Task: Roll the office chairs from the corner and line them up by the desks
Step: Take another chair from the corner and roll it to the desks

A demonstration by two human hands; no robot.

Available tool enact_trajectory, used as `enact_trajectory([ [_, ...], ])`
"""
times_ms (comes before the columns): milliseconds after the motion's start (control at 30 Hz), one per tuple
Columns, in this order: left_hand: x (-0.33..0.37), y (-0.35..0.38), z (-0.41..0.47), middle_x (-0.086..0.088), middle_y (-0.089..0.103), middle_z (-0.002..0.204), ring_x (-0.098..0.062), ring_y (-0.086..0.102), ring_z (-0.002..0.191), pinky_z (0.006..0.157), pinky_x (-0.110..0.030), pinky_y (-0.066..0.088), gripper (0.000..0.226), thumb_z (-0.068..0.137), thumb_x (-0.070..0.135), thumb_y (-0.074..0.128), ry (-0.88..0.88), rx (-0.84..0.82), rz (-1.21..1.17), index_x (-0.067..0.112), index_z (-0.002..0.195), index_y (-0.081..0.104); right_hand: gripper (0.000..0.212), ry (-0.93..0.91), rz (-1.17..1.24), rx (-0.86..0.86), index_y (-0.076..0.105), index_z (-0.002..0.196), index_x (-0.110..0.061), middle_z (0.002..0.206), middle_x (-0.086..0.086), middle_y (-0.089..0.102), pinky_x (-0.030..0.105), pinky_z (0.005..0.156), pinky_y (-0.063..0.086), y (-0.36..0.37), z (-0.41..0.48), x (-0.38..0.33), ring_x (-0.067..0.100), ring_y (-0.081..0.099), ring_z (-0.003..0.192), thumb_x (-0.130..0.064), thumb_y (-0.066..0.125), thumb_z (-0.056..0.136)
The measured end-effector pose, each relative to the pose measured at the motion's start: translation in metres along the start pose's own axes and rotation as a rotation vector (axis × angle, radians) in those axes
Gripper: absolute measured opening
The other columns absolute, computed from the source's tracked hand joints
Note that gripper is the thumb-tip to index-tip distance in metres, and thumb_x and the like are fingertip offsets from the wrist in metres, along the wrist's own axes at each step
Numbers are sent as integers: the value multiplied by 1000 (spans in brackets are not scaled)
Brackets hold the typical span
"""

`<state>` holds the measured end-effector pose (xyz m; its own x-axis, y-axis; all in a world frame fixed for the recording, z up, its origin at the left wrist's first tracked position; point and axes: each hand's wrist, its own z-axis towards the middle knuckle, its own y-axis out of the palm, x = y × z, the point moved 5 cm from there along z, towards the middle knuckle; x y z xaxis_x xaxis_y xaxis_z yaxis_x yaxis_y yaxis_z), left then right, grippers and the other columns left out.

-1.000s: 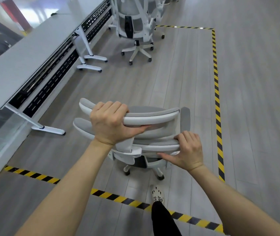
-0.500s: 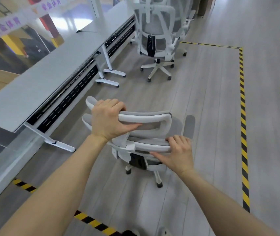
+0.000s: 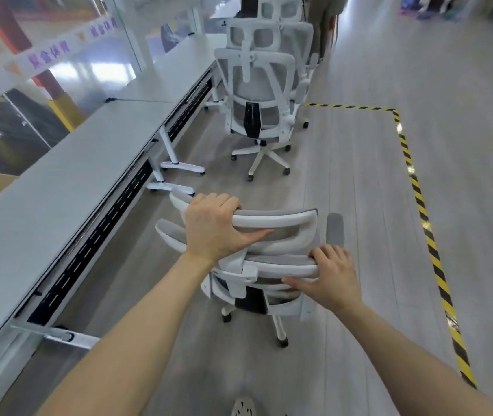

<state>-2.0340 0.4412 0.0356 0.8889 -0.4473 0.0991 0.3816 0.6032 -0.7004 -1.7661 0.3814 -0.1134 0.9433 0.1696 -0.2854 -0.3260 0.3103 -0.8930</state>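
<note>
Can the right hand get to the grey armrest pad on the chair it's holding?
Likely yes. The right hand grips the chair's backrest edge; the armrest pad sits just beyond its fingers, nothing between. It must let go first.

office | long white desks (image 3: 68, 187) | mesh swivel chairs (image 3: 258, 100) | hazard-taped floor (image 3: 413, 181)

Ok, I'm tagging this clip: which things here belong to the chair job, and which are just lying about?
Job: gripped chair, left hand, right hand, parked chairs, desks.
Just there: striped floor tape, banner on the glass.
</note>
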Motion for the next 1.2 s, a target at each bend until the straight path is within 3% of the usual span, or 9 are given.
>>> enact_trajectory([
  [167,-57,49,54,6,58,64,-20,57,63,70,-40,45,82,77,100,62,8,-45,-29,18,68,59,84,27,-13,-66,62,98,-28,97,-12,57,41,96,46,33,81,-2,16,55,94,-107,49,71],
  [367,-110,103,115,6,46,59,-19,45,59,63,-39,36,80,78,95,68,12,7,-34,18,64,49,80,31,6,-22,60,89,-24,87,-11,54,41,88,46,68,177,6,18,53,83,-102,60,70],
  [567,-166,152,173,5,46,59,-20,45,58,60,-39,37,80,75,92,74,6,25,-26,17,64,49,87,39,-14,-83,63,97,-25,96,-10,58,42,98,45,105,266,5,18,54,95,-106,52,70],
  [967,-263,228,257,5,57,61,-20,56,59,64,-38,42,79,76,96,69,3,1,-26,18,65,58,84,76,-15,-165,61,102,-28,102,-11,56,40,104,45,154,402,-8,16,52,101,-104,55,69],
  [1200,-305,250,286,5,56,60,-20,54,58,62,-39,44,81,74,98,69,9,8,-56,19,63,54,83,132,-3,-213,57,103,-30,102,-13,53,41,105,45,171,452,-25,16,50,101,-104,55,66],
])
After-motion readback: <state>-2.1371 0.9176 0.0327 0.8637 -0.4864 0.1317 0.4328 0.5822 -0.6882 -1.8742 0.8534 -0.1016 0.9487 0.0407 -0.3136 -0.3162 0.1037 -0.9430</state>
